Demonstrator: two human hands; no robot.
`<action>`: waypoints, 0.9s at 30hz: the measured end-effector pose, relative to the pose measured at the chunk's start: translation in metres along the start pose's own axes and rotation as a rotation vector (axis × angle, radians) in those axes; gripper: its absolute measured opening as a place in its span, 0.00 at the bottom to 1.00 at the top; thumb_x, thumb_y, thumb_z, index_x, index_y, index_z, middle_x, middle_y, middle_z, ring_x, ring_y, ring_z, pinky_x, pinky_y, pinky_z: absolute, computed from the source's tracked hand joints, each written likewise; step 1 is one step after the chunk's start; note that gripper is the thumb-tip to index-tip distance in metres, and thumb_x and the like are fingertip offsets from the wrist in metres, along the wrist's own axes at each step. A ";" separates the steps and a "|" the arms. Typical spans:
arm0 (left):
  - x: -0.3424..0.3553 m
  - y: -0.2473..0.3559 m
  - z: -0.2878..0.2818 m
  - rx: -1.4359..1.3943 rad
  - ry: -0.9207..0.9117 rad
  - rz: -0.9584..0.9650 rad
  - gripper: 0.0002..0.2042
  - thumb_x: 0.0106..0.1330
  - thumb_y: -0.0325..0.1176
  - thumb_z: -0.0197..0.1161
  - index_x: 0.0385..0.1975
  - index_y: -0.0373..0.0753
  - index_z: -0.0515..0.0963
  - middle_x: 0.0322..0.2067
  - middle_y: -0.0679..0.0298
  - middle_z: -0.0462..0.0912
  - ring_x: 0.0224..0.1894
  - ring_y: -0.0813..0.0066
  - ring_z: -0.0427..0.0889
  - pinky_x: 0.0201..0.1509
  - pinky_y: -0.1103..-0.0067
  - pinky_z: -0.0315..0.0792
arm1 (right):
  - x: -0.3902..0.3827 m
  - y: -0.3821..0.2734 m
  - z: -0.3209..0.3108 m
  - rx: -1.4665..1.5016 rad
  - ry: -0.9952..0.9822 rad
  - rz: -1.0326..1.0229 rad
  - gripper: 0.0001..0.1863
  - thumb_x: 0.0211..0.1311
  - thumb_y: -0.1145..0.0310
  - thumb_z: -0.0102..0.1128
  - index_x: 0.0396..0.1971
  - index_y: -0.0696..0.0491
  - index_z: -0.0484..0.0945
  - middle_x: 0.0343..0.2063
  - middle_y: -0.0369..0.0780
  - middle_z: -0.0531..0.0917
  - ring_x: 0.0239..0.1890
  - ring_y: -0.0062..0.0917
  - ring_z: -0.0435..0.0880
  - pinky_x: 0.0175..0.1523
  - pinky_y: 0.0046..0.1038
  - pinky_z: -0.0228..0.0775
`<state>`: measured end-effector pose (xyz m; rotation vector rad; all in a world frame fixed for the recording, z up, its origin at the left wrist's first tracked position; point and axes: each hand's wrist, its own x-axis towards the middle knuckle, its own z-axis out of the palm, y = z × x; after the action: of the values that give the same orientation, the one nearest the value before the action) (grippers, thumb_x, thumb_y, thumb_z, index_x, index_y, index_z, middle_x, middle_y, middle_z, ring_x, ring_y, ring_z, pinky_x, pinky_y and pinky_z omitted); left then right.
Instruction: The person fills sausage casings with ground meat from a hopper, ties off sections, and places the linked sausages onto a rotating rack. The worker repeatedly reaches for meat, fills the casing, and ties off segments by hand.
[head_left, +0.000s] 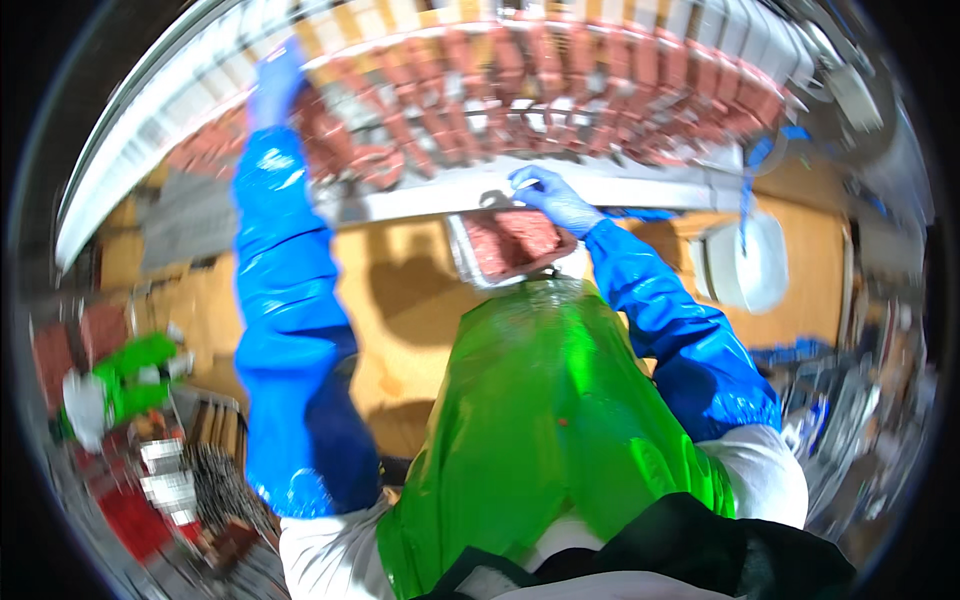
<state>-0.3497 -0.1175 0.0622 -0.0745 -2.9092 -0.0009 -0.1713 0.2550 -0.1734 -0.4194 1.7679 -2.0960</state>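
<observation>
Long pink pieces of raw meat, perhaps sausages (510,100), lie side by side in a wide curved row on a machine with white segments. My left hand (278,82), in a blue glove, reaches far forward to the left part of the row. Motion smears its fingers, so I cannot see whether it grips any meat. My right hand (556,200), also gloved, is at the white front rail (420,200), with loosely bent fingers apart and nothing visible in them. Just below it, against my green apron, is a tray of ground meat (512,243).
On the right stands a white bucket (755,262), near a hanging blue cord (746,210). A person in a green apron (138,378) is at the far left, close to red crates (130,515). The orange-brown floor (400,330) shows between the rail and my arms.
</observation>
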 end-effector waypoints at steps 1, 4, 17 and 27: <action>0.006 -0.038 0.014 0.247 0.020 0.218 0.10 0.65 0.33 0.49 0.36 0.35 0.76 0.34 0.45 0.81 0.37 0.46 0.81 0.37 0.58 0.73 | -0.013 0.003 -0.012 -0.040 -0.004 0.027 0.04 0.61 0.74 0.60 0.35 0.55 0.77 0.41 0.35 0.78 0.43 0.18 0.75 0.50 0.22 0.69; -0.015 -0.073 0.070 -0.214 0.099 -0.510 0.26 0.67 0.53 0.49 0.50 0.33 0.73 0.41 0.39 0.79 0.48 0.39 0.77 0.49 0.57 0.71 | -0.032 0.023 -0.061 -0.061 0.101 0.164 0.06 0.61 0.72 0.59 0.37 0.55 0.77 0.39 0.35 0.79 0.42 0.20 0.77 0.51 0.26 0.70; -0.257 0.246 0.293 -0.782 -0.558 -0.221 0.26 0.64 0.38 0.62 0.58 0.32 0.63 0.35 0.58 0.80 0.36 0.71 0.78 0.44 0.74 0.74 | -0.102 -0.118 -0.449 -0.039 1.385 -0.387 0.17 0.64 0.63 0.58 0.48 0.58 0.74 0.43 0.38 0.78 0.44 0.24 0.77 0.44 0.28 0.71; -0.061 0.559 0.182 -1.410 -0.235 0.198 0.30 0.64 0.39 0.61 0.63 0.34 0.60 0.54 0.56 0.72 0.51 0.63 0.75 0.55 0.67 0.70 | -0.059 -0.084 -0.588 -0.537 1.217 -0.350 0.20 0.67 0.61 0.54 0.53 0.56 0.70 0.48 0.43 0.74 0.51 0.30 0.72 0.57 0.30 0.65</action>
<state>-0.3036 0.4388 -0.1315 -0.5908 -2.4303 -2.0197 -0.3903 0.8102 -0.1902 0.6525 3.1279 -2.2258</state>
